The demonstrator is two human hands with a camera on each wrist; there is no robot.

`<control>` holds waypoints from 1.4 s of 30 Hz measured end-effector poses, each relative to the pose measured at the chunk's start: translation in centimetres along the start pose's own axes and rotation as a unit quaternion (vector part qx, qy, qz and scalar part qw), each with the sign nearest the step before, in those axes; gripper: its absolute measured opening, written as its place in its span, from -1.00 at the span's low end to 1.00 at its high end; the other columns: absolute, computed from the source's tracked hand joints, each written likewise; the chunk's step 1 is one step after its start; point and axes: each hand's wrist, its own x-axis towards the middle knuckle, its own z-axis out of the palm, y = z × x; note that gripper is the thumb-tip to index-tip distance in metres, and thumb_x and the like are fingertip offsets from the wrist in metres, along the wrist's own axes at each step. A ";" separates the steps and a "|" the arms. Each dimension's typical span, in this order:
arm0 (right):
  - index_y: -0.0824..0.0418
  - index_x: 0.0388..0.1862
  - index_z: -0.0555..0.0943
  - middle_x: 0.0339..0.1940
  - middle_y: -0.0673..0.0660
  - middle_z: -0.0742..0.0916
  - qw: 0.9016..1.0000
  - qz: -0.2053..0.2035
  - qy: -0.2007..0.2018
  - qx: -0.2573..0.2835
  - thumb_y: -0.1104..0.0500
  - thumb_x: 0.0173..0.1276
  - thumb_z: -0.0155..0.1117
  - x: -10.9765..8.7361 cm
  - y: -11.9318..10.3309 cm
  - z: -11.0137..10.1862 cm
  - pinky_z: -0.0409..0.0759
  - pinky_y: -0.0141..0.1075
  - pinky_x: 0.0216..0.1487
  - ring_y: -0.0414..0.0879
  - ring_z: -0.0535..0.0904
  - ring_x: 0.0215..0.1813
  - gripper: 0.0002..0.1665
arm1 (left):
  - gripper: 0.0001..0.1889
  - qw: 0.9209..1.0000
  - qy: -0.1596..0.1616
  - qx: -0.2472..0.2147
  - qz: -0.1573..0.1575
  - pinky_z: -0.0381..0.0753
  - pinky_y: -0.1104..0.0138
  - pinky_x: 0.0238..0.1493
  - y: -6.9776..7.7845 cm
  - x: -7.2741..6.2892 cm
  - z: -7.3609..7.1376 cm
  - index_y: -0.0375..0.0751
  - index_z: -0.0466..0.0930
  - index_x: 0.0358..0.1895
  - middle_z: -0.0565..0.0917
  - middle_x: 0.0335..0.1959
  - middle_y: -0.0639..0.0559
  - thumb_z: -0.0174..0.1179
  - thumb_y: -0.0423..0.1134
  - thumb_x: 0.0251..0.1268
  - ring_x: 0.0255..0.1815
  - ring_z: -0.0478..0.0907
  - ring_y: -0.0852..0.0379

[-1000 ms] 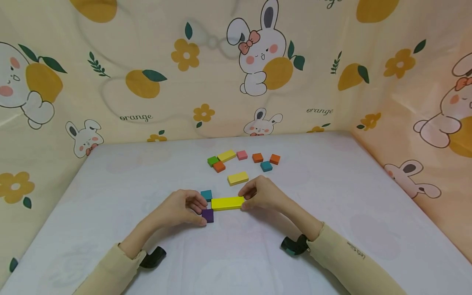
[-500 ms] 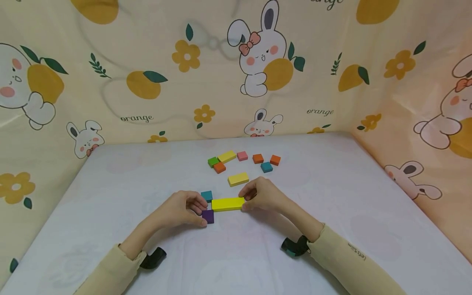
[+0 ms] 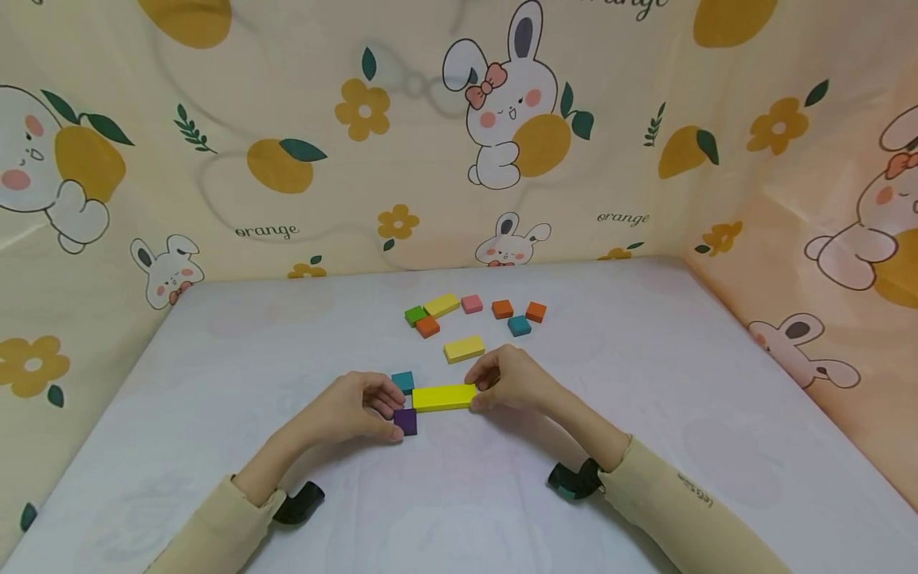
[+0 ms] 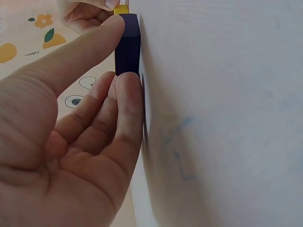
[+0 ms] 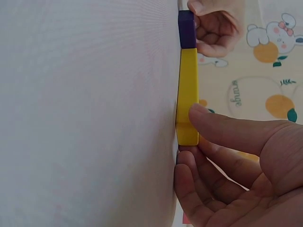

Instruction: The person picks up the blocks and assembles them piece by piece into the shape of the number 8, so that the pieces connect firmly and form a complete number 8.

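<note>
In the head view my left hand [image 3: 361,408] is at the left end of a small block group. Its thumb and fingertips hold a purple block [image 3: 405,422], which shows closely between them in the left wrist view. A teal block [image 3: 403,383] lies just beyond, by the fingers. To the right, a long bright yellow block [image 3: 443,397] lies flat, its left end against the purple and teal blocks. My right hand [image 3: 515,380] grips the yellow block's right end, its thumb on the near side in the right wrist view. Fingers partly hide that end.
Beyond the hands lies a paler yellow block [image 3: 464,349]. Farther back are a second pale yellow block [image 3: 441,304], a green block [image 3: 414,316], a pink block [image 3: 471,304], a teal block [image 3: 519,325] and several orange blocks [image 3: 428,327]. Printed cloth [image 3: 416,175] walls the white table.
</note>
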 end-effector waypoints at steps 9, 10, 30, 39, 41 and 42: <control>0.14 -0.21 0.75 -0.38 0.03 0.67 1.000 -0.005 -0.002 0.001 0.29 0.05 0.60 0.1 0.1 0.1 0.57 -0.34 -0.25 -0.04 0.53 -0.28 -0.70 | -0.54 1.000 0.002 0.005 -0.007 0.60 0.32 -0.08 0.0 0.0 0.1 -0.20 0.61 -0.09 0.64 -0.20 0.03 0.58 -0.17 -0.06 -0.16 0.58 0.05; 0.14 -0.21 0.75 -0.38 0.03 0.67 1.000 -0.005 -0.002 0.000 0.29 0.05 0.60 0.1 0.1 0.1 0.57 -0.34 -0.25 -0.04 0.53 -0.28 -0.70 | -0.54 1.000 0.002 0.005 -0.007 0.60 0.31 -0.08 0.0 0.0 0.1 -0.20 0.61 -0.08 0.64 -0.20 0.03 0.58 -0.17 -0.06 -0.16 0.58 0.05; 0.14 -0.21 0.75 -0.37 0.05 0.66 1.000 0.005 -0.005 0.004 0.29 0.05 0.60 0.1 0.1 0.0 0.57 -0.34 -0.25 -0.03 0.53 -0.26 -0.70 | -0.56 1.000 -0.001 0.003 -0.005 0.60 0.32 -0.07 0.1 0.0 0.0 -0.22 0.61 -0.09 0.64 -0.19 0.02 0.57 -0.19 -0.04 -0.15 0.58 0.05; 0.13 -0.19 0.73 -0.33 0.04 0.68 1.000 -0.012 -0.017 -0.006 0.27 0.05 0.60 0.3 0.3 -0.3 0.58 -0.34 -0.21 -0.04 0.55 -0.26 -0.68 | -0.56 1.000 -0.002 -0.001 -0.006 0.60 0.32 -0.06 0.1 0.0 0.1 -0.21 0.61 -0.08 0.64 -0.19 0.02 0.57 -0.19 -0.04 -0.15 0.58 0.05; 0.15 -0.18 0.73 -0.32 0.04 0.70 1.000 -0.022 -0.021 -0.007 0.25 0.05 0.61 0.3 0.3 -0.6 0.60 -0.32 -0.21 -0.04 0.56 -0.26 -0.68 | -0.56 1.000 -0.001 -0.001 -0.007 0.60 0.32 -0.07 0.2 0.0 0.1 -0.21 0.61 -0.08 0.64 -0.19 0.03 0.57 -0.20 -0.04 -0.15 0.58 0.05; 0.16 -0.18 0.73 -0.31 0.04 0.70 0.999 -0.026 -0.020 -0.009 0.24 0.05 0.61 0.3 0.3 -0.8 0.60 -0.32 -0.21 -0.04 0.57 -0.26 -0.68 | -0.56 1.000 -0.001 -0.001 -0.006 0.60 0.32 -0.06 0.2 0.0 0.1 -0.22 0.61 -0.08 0.64 -0.19 0.02 0.57 -0.20 -0.04 -0.15 0.58 0.04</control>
